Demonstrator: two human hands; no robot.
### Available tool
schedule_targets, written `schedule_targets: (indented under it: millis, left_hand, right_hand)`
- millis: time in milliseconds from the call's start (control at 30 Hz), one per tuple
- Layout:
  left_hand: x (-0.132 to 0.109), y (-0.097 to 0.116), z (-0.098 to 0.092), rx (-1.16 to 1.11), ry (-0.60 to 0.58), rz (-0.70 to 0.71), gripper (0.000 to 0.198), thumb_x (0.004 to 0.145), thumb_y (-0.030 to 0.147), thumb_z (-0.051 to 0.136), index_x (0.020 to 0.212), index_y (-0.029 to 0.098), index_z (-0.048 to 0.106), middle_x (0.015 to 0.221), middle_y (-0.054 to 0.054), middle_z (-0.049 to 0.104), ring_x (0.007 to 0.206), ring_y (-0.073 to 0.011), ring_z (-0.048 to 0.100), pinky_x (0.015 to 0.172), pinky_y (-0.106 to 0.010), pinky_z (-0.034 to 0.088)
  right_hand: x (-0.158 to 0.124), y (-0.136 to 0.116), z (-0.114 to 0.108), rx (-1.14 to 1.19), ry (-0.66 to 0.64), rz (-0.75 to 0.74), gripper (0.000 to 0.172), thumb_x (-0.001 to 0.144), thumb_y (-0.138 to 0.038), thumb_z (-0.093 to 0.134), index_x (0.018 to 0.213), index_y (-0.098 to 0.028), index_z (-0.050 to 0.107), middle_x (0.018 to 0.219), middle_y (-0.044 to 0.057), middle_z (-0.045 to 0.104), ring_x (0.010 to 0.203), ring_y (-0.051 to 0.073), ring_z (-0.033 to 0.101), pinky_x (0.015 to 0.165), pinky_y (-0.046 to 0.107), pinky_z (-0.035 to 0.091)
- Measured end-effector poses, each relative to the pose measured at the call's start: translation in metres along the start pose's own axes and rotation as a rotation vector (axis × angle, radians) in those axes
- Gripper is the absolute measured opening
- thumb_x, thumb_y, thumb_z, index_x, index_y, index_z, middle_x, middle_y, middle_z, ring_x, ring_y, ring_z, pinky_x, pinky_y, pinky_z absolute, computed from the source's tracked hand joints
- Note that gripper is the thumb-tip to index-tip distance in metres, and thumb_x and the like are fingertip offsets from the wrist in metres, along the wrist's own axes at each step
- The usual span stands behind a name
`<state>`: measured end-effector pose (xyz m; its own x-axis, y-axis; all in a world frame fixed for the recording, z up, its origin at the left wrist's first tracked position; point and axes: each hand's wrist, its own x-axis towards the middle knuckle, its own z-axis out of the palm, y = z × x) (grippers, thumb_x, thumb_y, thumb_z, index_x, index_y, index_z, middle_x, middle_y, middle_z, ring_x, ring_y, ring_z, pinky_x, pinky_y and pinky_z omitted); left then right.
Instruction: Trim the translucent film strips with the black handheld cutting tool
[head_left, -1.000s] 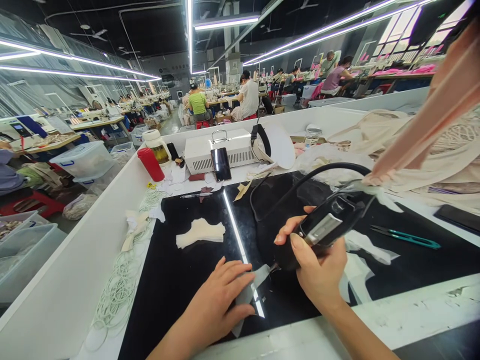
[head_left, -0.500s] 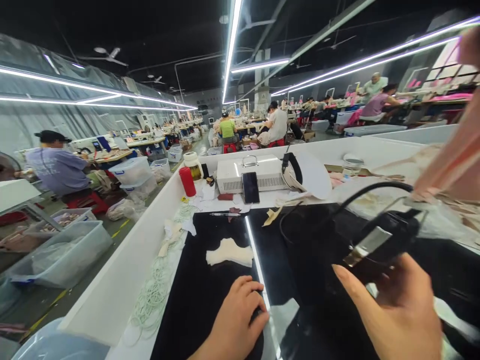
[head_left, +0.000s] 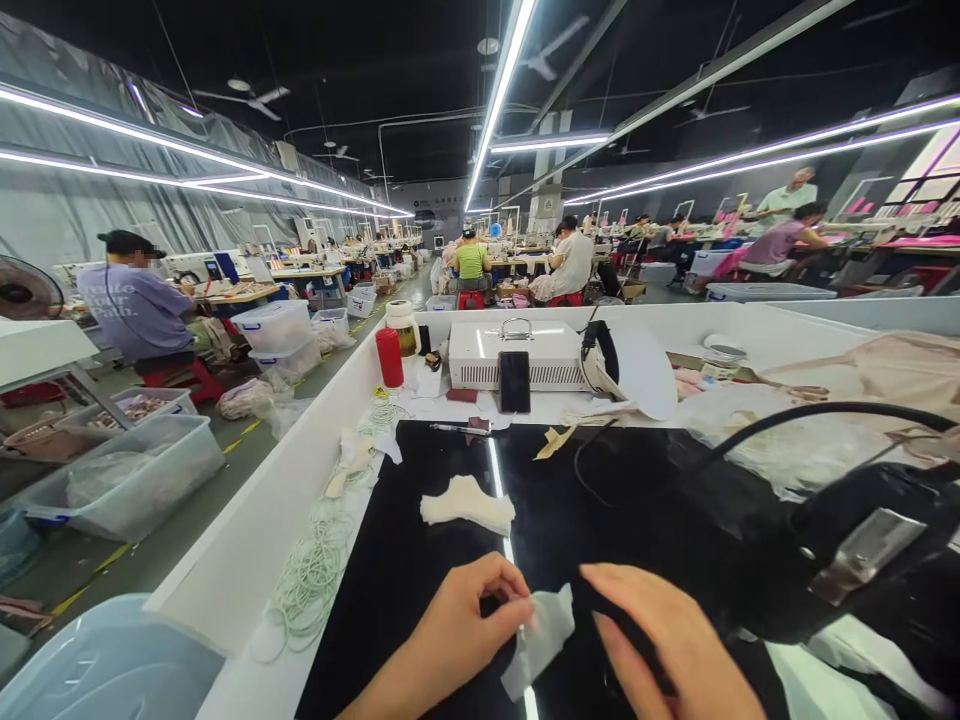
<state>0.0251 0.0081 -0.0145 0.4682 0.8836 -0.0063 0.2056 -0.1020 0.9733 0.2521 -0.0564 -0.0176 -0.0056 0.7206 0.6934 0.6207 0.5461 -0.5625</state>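
My left hand (head_left: pixel 480 612) is closed in a pinch on the edge of a small pale, translucent fabric piece (head_left: pixel 546 635) over the black work surface (head_left: pixel 427 620). Just right of that piece is my right hand (head_left: pixel 667 640), thumb and fingers apart with nothing between them. Ahead of my left hand lies a cream shaped fabric piece (head_left: pixel 469 503), perhaps a stack. A black machine with a metal plate (head_left: pixel 874 550) stands at the right, fed by a thick black cable.
Pale green elastic cords (head_left: pixel 307 580) heap along the left table wall. At the back stand a white metal box (head_left: pixel 517 355), a phone (head_left: pixel 514 382), a red cylinder (head_left: pixel 389 358) and a white visor (head_left: pixel 641 370). More white fabric (head_left: pixel 825 670) lies below the machine. Several people sew farther off.
My right hand has moved left, away from the black machine. My left hand has lifted the pale fabric piece, which lay flat beside it. The camera view has shifted slightly.
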Motion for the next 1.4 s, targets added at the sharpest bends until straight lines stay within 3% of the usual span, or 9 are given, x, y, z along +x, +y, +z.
schedule_targets:
  millis: [67,167,267,367,600,800,967,1167,1400]
  left_hand:
    - [0.001,-0.001,-0.001,-0.067,0.002,0.017,0.004,0.084,0.019,0.066,0.088,0.017,0.065,0.079,0.001,0.07,0.078,-0.0151,0.065,0.077,-0.026,0.048]
    - [0.003,-0.003,-0.005,-0.155,0.008,0.036,0.015,0.082,0.021,0.068,0.095,0.017,0.064,0.078,0.002,0.065,0.073,-0.0134,0.063,0.074,-0.026,0.049]
    - [0.006,-0.005,-0.011,-0.208,0.034,0.044,0.025,0.08,0.023,0.07,0.103,0.017,0.063,0.076,0.004,0.059,0.066,-0.0104,0.056,0.067,-0.023,0.045]
    - [0.01,-0.008,-0.016,-0.231,0.073,0.035,0.031,0.079,0.026,0.072,0.107,0.018,0.062,0.075,0.005,0.056,0.062,-0.0093,0.053,0.062,-0.022,0.042]
    - [0.024,-0.013,-0.036,-0.147,0.21,0.044,0.043,0.081,0.031,0.068,0.121,0.018,0.058,0.08,0.003,0.058,0.064,-0.0107,0.056,0.062,-0.023,0.044]
    - [0.053,-0.008,-0.068,0.143,0.331,0.096,0.035,0.088,0.027,0.062,0.122,0.02,0.063,0.09,0.001,0.063,0.074,-0.0145,0.06,0.071,-0.027,0.048]
    - [0.075,-0.019,-0.08,0.435,0.332,0.137,0.039,0.089,0.019,0.058,0.129,0.022,0.062,0.096,0.001,0.068,0.081,-0.0174,0.063,0.085,-0.033,0.051]
    - [0.087,-0.034,-0.076,0.705,0.294,0.172,0.044,0.091,0.013,0.057,0.134,0.023,0.06,0.106,-0.003,0.07,0.101,-0.0222,0.067,0.098,-0.037,0.051]
    - [0.084,-0.046,-0.076,0.888,0.338,0.253,0.042,0.091,0.011,0.058,0.131,0.021,0.063,0.121,-0.008,0.069,0.114,-0.0259,0.067,0.101,-0.041,0.054]
  right_hand:
    - [0.009,-0.009,0.017,-0.057,-0.134,-0.047,0.037,0.098,-0.029,0.062,0.135,-0.034,0.063,0.123,0.005,0.077,0.108,0.03,0.075,0.091,0.046,0.064]
    - [0.014,-0.007,0.035,-0.006,-0.25,0.097,0.034,0.102,-0.034,0.055,0.136,-0.033,0.06,0.123,0.006,0.076,0.112,0.026,0.074,0.093,0.04,0.064]
    - [0.015,0.003,0.044,0.088,-0.348,0.274,0.026,0.104,-0.041,0.051,0.121,-0.028,0.066,0.106,0.004,0.077,0.1,0.022,0.076,0.086,0.031,0.064]
    - [0.022,0.01,0.048,0.161,-0.393,0.291,0.024,0.102,-0.043,0.052,0.098,-0.026,0.069,0.083,0.001,0.072,0.076,0.019,0.073,0.071,0.025,0.061]
    - [0.056,0.014,0.074,0.096,-0.249,0.222,0.025,0.099,-0.047,0.058,0.097,-0.027,0.073,0.09,0.002,0.075,0.078,0.02,0.074,0.071,0.027,0.059]
    - [0.084,0.02,0.106,-0.055,-0.211,0.257,0.018,0.098,-0.043,0.057,0.105,-0.029,0.067,0.081,-0.003,0.07,0.057,0.016,0.064,0.052,0.026,0.05]
    - [0.09,0.029,0.128,-0.172,-0.197,0.202,0.016,0.096,-0.036,0.056,0.106,-0.027,0.065,0.079,0.0,0.072,0.07,0.023,0.068,0.064,0.033,0.05]
    - [0.086,0.039,0.14,-0.281,-0.221,0.117,0.018,0.093,-0.02,0.059,0.108,-0.024,0.067,0.078,0.002,0.071,0.077,0.028,0.068,0.072,0.04,0.047]
    - [0.077,0.033,0.137,-0.332,-0.186,0.032,0.039,0.083,-0.002,0.066,0.114,-0.024,0.067,0.111,0.008,0.074,0.103,0.033,0.069,0.087,0.046,0.053]
